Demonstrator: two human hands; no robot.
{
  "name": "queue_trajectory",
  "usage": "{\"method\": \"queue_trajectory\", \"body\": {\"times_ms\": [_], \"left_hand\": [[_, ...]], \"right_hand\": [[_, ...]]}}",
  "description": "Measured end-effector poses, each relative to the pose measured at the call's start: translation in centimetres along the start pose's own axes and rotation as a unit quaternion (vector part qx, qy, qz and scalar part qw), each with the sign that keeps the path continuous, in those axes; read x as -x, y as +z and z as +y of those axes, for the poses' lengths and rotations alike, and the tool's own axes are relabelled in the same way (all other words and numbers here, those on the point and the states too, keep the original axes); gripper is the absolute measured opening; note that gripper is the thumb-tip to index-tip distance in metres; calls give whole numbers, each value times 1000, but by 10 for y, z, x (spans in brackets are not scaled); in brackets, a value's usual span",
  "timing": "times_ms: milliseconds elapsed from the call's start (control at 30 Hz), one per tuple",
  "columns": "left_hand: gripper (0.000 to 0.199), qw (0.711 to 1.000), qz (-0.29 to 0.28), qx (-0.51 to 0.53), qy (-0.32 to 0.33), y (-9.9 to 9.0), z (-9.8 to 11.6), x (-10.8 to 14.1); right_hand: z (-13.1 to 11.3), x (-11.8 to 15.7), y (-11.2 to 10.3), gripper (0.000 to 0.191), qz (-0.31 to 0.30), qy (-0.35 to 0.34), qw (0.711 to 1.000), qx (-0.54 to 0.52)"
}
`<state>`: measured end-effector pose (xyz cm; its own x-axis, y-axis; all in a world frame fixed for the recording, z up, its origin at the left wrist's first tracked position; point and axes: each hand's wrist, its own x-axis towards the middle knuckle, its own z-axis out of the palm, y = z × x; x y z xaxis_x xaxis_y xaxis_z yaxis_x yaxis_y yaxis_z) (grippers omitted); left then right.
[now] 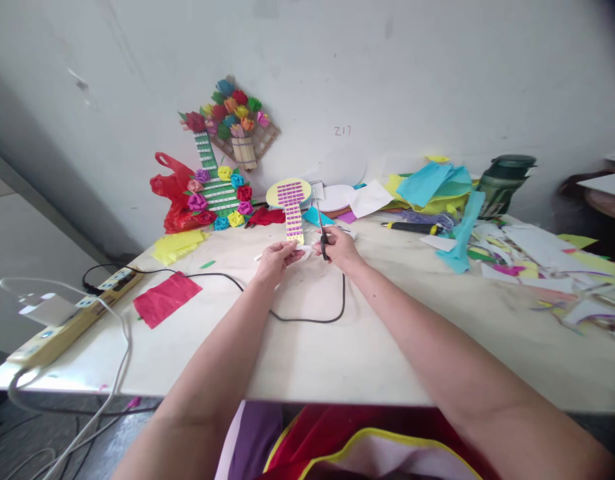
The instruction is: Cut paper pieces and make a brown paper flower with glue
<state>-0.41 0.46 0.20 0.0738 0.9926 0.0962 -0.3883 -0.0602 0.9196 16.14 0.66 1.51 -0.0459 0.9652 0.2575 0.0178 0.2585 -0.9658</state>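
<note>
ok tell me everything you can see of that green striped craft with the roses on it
The green striped craft stands upright on the table, near the wall. Its narrow neck widens into a broad lower body, crossed by rows of white strips. A dark red rose tops it, and yellow, blue, red, pink and purple ones, apparently folded paper, edge the body with some green leaves. A red plastic bag sits against or just beside its left side; neither hand touches it.

Green-lidded bottle (pixel 504 187) against the wall (pixel 417 80).
</note>
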Motion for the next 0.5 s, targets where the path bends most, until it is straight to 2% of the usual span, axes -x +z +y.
{"method": "queue_trajectory", "body": {"times_ms": [100,233,367,500], "left_hand": [[17,999,-14,-24,-25,-1,2,2],[24,994,-59,-63,-68,0,3,6],[27,980,-133,-90,-121,3,4,10],[22,962,-200,-123,-140,3,5,12]], "right_hand": [[1,-2,-2,46,15,4,999,-41],[1,-4,-3,46,29,4,997,-71],[0,-4,-3,47,27,-3,998,-63],[-1,-3,-1,42,1,-21,998,-52]]}}
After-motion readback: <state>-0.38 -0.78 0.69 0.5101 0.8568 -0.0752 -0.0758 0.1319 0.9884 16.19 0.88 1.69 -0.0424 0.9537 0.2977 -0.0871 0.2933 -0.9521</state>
